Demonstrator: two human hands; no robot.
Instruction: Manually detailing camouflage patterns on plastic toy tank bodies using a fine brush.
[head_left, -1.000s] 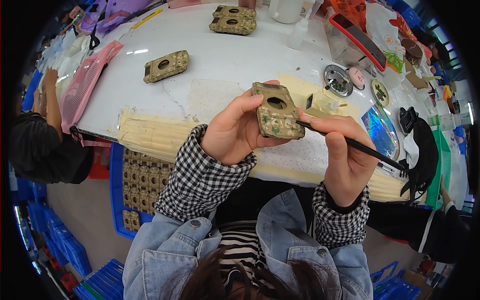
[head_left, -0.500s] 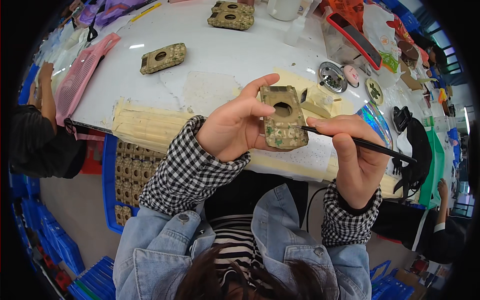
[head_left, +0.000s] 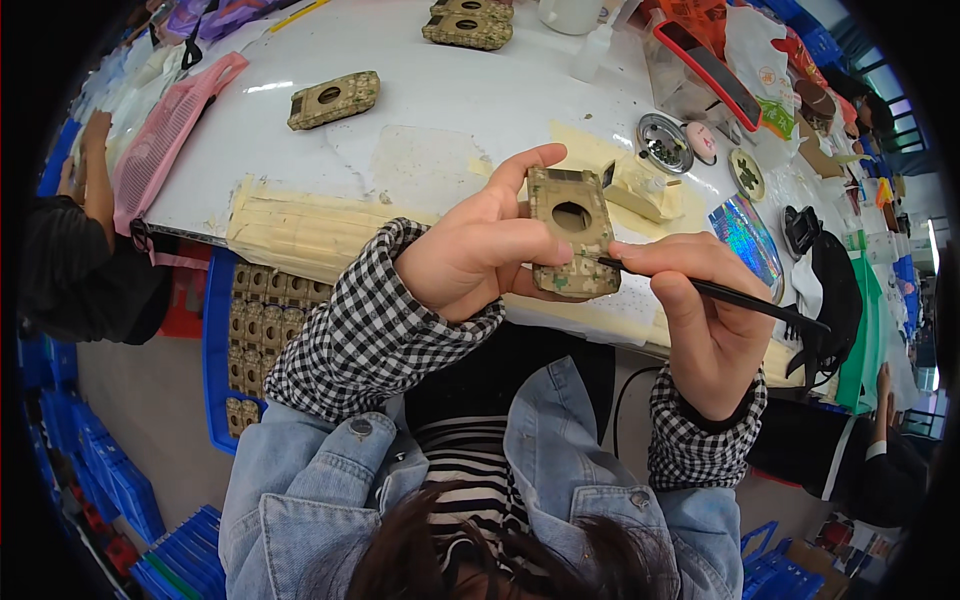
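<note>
1. The boxy, hard-looking, tan-and-green camouflage hull (head_left: 590, 240), pierced by 1 round hole, is held in the air above the near edge of the glossy, white, flat table (head_left: 420, 75), its upper face toward the camera.
2. The bare left hand (head_left: 470, 245) grasps it by its left side: the thumb lies on the upper face just below the hole, the index finger stretches past the far end, and the other fingers are mostly hidden.
3. The bare right hand (head_left: 705, 290), also above the table's near edge, pinches a slim, black, pointed tool (head_left: 735, 298). Its tip is at the hull's right side; I cannot tell whether it touches.
4. The hull probably handles as light and stiff, likely moulded plastic. Its matte-looking finish should not be slippery, but the patterned face may scuff and the small raised details might chip.
5. The safest hold is likely by the 2 long side walls, with no hard squeeze across the hole.
6. A matching lone hull (head_left: 352, 92) rests toward the table's far left.
</note>
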